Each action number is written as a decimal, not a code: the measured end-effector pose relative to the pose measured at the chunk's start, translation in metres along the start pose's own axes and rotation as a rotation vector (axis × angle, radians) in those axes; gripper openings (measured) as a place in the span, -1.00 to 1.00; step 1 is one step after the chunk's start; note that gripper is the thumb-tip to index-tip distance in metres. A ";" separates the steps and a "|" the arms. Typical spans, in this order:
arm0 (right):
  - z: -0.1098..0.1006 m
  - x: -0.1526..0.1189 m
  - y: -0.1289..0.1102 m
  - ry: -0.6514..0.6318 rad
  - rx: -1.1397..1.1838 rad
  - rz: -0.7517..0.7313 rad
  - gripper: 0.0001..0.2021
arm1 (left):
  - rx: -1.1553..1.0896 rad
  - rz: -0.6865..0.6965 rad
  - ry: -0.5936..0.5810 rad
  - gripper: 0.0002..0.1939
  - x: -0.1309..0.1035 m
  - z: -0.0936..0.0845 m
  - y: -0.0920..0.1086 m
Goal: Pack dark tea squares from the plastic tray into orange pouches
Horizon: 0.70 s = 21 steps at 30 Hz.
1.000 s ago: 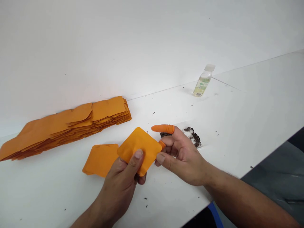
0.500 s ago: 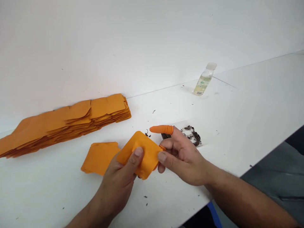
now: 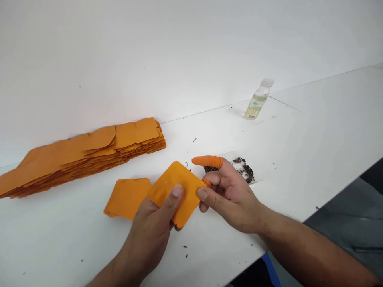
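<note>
An orange square sheet with rounded corners (image 3: 170,179), thin and flexible-looking, is held above the table between both hands. My left hand (image 3: 155,223) grips its lower left part, thumb pressed flat on top. My right hand (image 3: 230,195) pinches the right corner between thumb and fingers. Its index finger, in an orange finger cot (image 3: 206,161), points out over the sheet's far side, apart from it. Left of my left hand lies a small pile of similar orange sheets (image 3: 127,197). Whether I hold one sheet or more, I cannot tell.
A long, overlapping stack of orange sheets (image 3: 89,153) lies along the wall at the left. Behind my right hand is a shallow clear tray (image 3: 236,153) with dark scraps. A capped bottle (image 3: 257,101) stands near the wall. Dark crumbs dot the white table (image 3: 299,139).
The held sheet now lies flatter under my left thumb, its earlier bulge and offset edge gone from sight. Both hands keep their hold, almost in place.
</note>
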State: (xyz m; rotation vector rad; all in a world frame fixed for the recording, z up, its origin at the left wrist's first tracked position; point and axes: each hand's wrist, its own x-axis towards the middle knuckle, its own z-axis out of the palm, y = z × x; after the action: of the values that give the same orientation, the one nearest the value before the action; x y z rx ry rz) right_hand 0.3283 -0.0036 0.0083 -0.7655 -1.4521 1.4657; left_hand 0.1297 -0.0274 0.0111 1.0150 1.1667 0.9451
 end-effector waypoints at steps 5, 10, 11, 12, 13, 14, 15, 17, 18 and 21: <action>0.002 0.000 -0.001 0.093 -0.130 -0.034 -0.58 | -0.030 0.009 -0.114 -0.62 -0.005 0.006 0.001; 0.001 -0.003 -0.001 0.056 -0.052 -0.038 -0.56 | 0.086 -0.004 -0.024 -0.47 -0.006 0.004 -0.005; 0.001 -0.003 -0.002 0.049 -0.030 -0.037 -0.54 | 0.098 -0.011 -0.002 -0.42 -0.005 0.003 -0.006; 0.001 -0.003 -0.002 0.043 -0.018 -0.033 -0.52 | 0.100 -0.024 0.016 -0.39 -0.004 0.002 -0.006; 0.001 -0.004 -0.003 0.037 -0.017 -0.031 -0.49 | 0.095 -0.038 0.026 -0.37 -0.003 0.003 -0.006; 0.001 -0.004 -0.004 0.033 -0.026 -0.036 -0.46 | 0.084 -0.051 0.029 -0.35 -0.002 0.003 -0.006; 0.002 -0.003 -0.005 0.028 -0.041 -0.044 -0.42 | 0.071 -0.063 0.027 -0.35 -0.001 0.004 -0.005; 0.004 -0.003 -0.006 0.018 -0.075 -0.073 -0.36 | 0.048 -0.077 0.027 -0.37 -0.001 0.005 -0.003; 0.004 -0.002 -0.006 0.013 -0.083 -0.084 -0.35 | 0.049 -0.078 0.028 -0.37 -0.001 0.006 -0.003; 0.006 -0.002 -0.006 0.019 -0.088 -0.065 -0.38 | 0.088 -0.066 0.037 -0.37 -0.002 0.007 -0.003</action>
State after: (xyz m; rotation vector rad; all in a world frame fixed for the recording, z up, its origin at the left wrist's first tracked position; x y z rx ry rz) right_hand 0.3246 -0.0081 0.0142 -0.7761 -1.5216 1.3494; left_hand 0.1362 -0.0305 0.0096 1.0267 1.2740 0.8701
